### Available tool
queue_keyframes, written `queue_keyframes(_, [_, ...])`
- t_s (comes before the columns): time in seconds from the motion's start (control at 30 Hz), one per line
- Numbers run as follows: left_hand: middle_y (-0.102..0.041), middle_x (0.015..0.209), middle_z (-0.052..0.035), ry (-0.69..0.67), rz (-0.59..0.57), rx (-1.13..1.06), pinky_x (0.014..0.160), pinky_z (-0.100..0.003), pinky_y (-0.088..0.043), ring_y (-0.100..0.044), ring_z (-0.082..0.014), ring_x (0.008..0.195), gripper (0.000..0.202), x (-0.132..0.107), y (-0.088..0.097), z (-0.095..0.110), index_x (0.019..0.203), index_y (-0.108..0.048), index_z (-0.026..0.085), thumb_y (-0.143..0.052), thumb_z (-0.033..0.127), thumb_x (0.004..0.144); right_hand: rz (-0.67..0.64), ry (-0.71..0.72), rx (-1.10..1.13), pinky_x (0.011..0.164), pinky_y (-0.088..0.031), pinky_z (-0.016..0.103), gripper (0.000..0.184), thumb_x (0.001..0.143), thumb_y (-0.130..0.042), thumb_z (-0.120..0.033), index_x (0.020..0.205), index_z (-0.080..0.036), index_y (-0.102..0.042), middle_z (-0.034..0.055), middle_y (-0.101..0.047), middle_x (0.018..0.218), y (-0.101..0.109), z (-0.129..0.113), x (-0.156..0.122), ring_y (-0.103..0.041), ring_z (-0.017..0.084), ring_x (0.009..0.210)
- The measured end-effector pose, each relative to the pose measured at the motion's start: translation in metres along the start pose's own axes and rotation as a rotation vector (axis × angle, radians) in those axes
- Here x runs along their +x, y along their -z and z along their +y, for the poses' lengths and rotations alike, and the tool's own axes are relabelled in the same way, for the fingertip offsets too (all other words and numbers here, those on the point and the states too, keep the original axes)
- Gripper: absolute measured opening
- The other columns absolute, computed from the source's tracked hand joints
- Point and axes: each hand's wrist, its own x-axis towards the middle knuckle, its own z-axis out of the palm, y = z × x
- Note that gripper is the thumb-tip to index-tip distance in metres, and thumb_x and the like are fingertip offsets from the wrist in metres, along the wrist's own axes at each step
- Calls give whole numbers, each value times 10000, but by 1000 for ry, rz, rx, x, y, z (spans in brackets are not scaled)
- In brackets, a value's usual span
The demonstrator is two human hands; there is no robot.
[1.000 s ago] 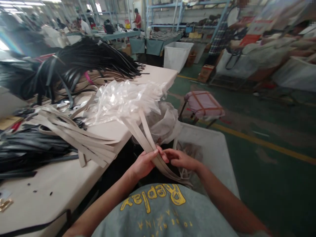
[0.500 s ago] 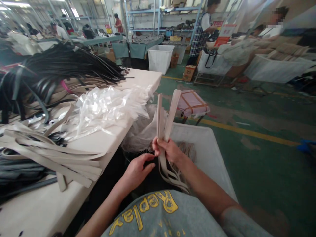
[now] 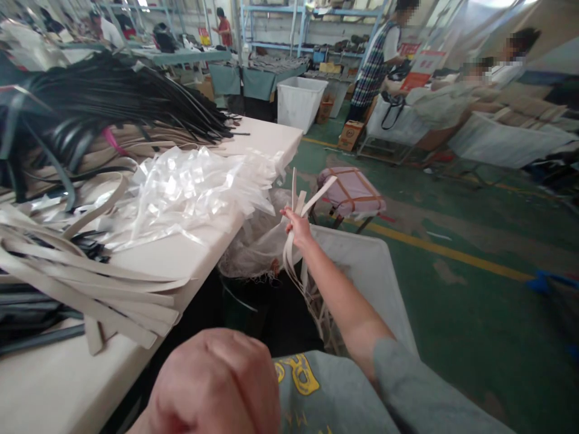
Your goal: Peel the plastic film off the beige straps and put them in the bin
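Observation:
My right hand (image 3: pixel 297 229) is closed around several beige straps (image 3: pixel 316 196), over the near end of a white plastic bin (image 3: pixel 375 271). Their short ends fan out above the fist, and the lengths hang down into the bin. Close to the camera, my left hand (image 3: pixel 217 386) is raised in front of my chest, back of the hand up and fingers curled under. Whatever it may hold is hidden. More beige straps (image 3: pixel 136 301) lie in a loose pile on the table (image 3: pixel 199 271) to the left.
Clear plastic bags (image 3: pixel 194 187) are heaped on the table, with a big bundle of black straps (image 3: pixel 136 102) behind them. A net-like sack (image 3: pixel 248 247) sits between table and bin. Beyond the bin stands a pink-covered stool (image 3: pixel 350 190). A person (image 3: pixel 375 66) stands farther back.
My left hand has left the straps and come up close to the camera, its fingers now curled. My right hand has moved farther away with the straps, whose ends are now more spread.

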Motion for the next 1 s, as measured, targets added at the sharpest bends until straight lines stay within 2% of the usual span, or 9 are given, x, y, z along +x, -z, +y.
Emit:
queue_keyframes(0.1, [-566, 515, 5, -6, 177, -157, 549, -307, -486, -540, -153, 491, 314, 24, 6, -12, 647, -660, 251, -756, 499, 814, 54, -29, -76, 364, -269, 213, 163, 778, -717, -261, 814, -129, -628, -54, -533, 487, -11, 5, 29, -352, 57, 377])
queue_keyframes(0.2, [-593, 555, -11, 65, 328, -256, 566, -276, -481, -560, -146, 545, 333, 48, 11, -35, 634, -653, 206, -803, 467, 776, 37, -73, -140, 370, -274, 219, 164, 766, -730, -233, 721, -133, -608, -71, -432, 412, -21, 13, 40, -364, 70, 377])
queue_keyframes(0.33, [-656, 692, -25, 254, 573, -386, 617, -216, -513, -604, -112, 623, 341, 68, 27, -75, 686, -664, 156, -827, 448, 754, -17, -81, -178, 384, -292, 208, 143, 739, -728, -200, 703, -134, -606, -67, -449, 431, -30, 19, 36, -365, 63, 390])
queue_keyframes(0.4, [-682, 746, -26, 355, 691, -485, 638, -214, -544, -635, -108, 638, 312, 75, 37, -91, 753, -665, 149, -856, 395, 726, -34, -61, -185, 389, -294, 207, 128, 730, -716, -196, 701, -128, -612, -59, -471, 445, -28, 19, 29, -370, 62, 397])
queue_keyframes(0.5, [-706, 780, -35, 444, 824, -551, 630, -210, -565, -667, -107, 635, 220, 84, 52, -109, 831, -658, 147, -813, 296, 785, -68, -18, -200, 393, -294, 205, 137, 726, -706, -218, 685, -117, -623, -47, -495, 458, -20, 16, 12, -374, 58, 399])
queue_keyframes(0.7, [-730, 920, -78, 490, 904, -486, 586, -194, -553, -702, -118, 685, 74, 109, 60, -122, 951, -669, 136, -682, 193, 904, -150, 35, -251, 400, -292, 197, 213, 702, -732, -303, 666, -111, -649, -52, -467, 422, -4, 15, -37, -381, 57, 391])
queue_keyframes(0.83, [-722, 957, -80, 505, 960, -506, 577, -210, -555, -710, -136, 731, 94, 129, 66, -125, 955, -652, 158, -656, 248, 925, -245, 75, -258, 419, -317, 193, 255, 687, -746, -365, 718, -124, -667, -35, -530, 491, -2, 17, -59, -412, 59, 420])
queue_keyframes(0.9, [-721, 909, -64, 461, 959, -513, 584, -215, -559, -703, -134, 724, 110, 131, 70, -124, 912, -649, 184, -686, 286, 895, -255, 105, -308, 432, -337, 197, 282, 688, -750, -404, 712, -135, -666, -31, -539, 503, -1, 16, -66, -428, 65, 437])
queue_keyframes(1.0, [-726, 771, -36, 413, 892, -401, 595, -261, -576, -694, -163, 695, 206, 114, 75, -124, 785, -669, 242, -815, 374, 723, -263, 16, -438, 430, -349, 197, 340, 666, -742, -492, 602, -180, -622, -51, -514, 449, 3, 9, -80, -450, 74, 443])
